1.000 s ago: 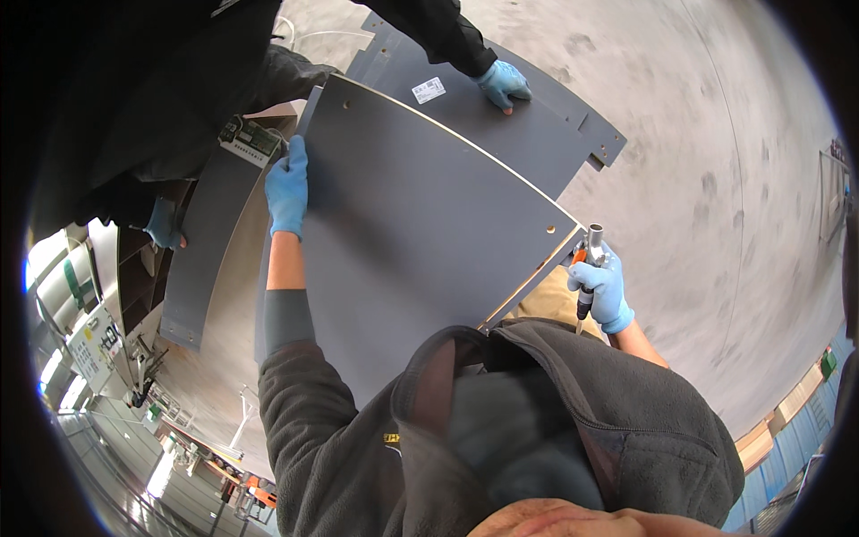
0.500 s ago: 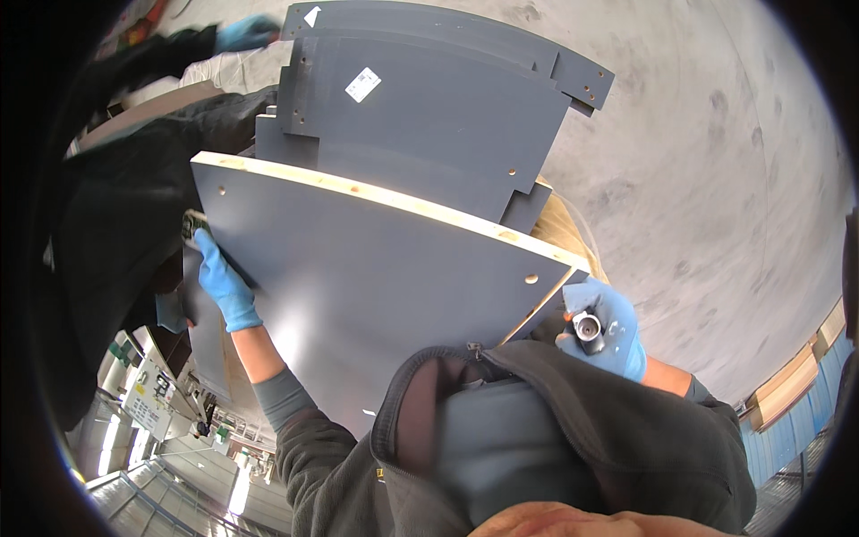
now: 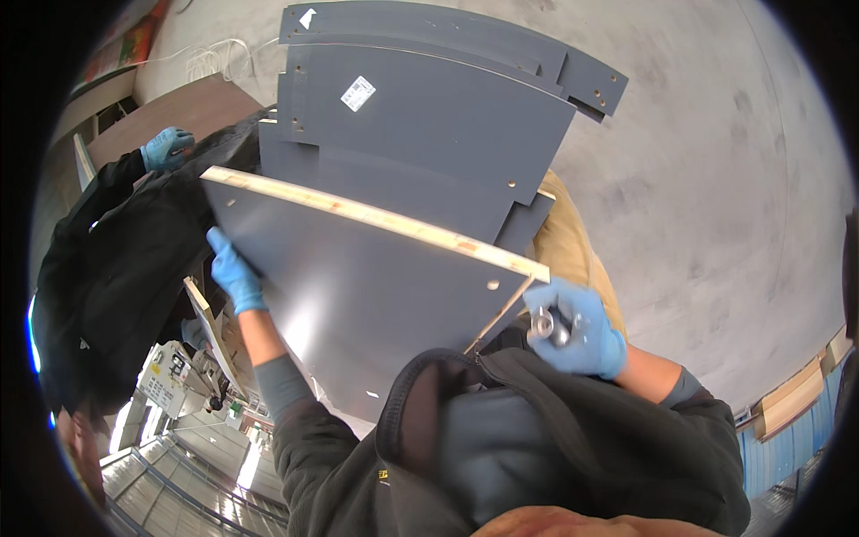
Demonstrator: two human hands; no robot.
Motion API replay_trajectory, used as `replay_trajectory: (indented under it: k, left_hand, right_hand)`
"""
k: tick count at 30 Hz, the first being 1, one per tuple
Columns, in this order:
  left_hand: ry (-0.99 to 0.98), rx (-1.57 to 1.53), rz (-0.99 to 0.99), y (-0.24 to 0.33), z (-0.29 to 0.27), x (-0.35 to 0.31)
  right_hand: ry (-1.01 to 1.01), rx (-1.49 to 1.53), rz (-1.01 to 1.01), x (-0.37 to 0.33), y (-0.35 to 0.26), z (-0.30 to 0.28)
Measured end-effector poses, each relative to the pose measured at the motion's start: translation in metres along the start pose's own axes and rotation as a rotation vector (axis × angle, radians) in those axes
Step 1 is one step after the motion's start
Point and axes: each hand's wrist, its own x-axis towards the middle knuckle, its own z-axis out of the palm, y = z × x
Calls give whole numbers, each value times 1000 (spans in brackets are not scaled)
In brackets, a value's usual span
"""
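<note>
A large dark grey panel (image 3: 358,277) with a bare wood edge strip (image 3: 358,215) is tilted in front of me, with a round hole near each upper corner. My blue-gloved left hand (image 3: 236,276) grips its left edge; the fingers behind it are partly hidden. At the panel's upper right corner, my blue-gloved right hand (image 3: 582,333) is closed round a tool with a round metal end (image 3: 544,324). The tool's body is hidden in my palm, so its kind is unclear. That hand is close against the panel's right side.
Beyond the panel lies a stack of grey boards (image 3: 429,107) with drilled holes and a white label (image 3: 358,93). A co-worker's dark-clothed arm and gloved hand (image 3: 167,148) are at the left. A tan covering (image 3: 573,242) shows beside the stack, on the concrete floor (image 3: 707,179).
The panel's right end and my right hand with the tool have shifted left. The co-worker's gloved hand has moved down and left, away from the stack.
</note>
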Motion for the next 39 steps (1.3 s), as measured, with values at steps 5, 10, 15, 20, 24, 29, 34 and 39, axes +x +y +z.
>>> replay_trajectory:
  k: [5, 10, 15, 20, 24, 29, 34, 39]
  left_hand:
    - [-57, 269, -6, -42, 94, 11]
    - [-152, 505, 18, -73, 164, 18]
    - [-274, 758, 79, -61, 175, 6]
    - [-141, 759, 50, -56, 171, -30]
    - [-17, 532, -22, -54, 163, -30]
    - [22, 252, -129, -43, 153, -37]
    - [357, 171, 211, -13, 106, -36]
    - [60, 174, 700, 3, 71, -80]
  right_hand:
    - [98, -40, 320, 49, 66, -14]
    - [94, -126, 518, 87, 133, -27]
    - [-44, -326, 582, 115, 147, -34]
    - [-176, -606, 681, 139, 97, -37]
    - [-158, -276, 776, 150, 10, -50]
    - [-58, -527, 645, 207, -66, -60]
    - [-278, -658, 599, 277, -71, -5]
    - [-468, -1004, 621, 357, -68, 75]
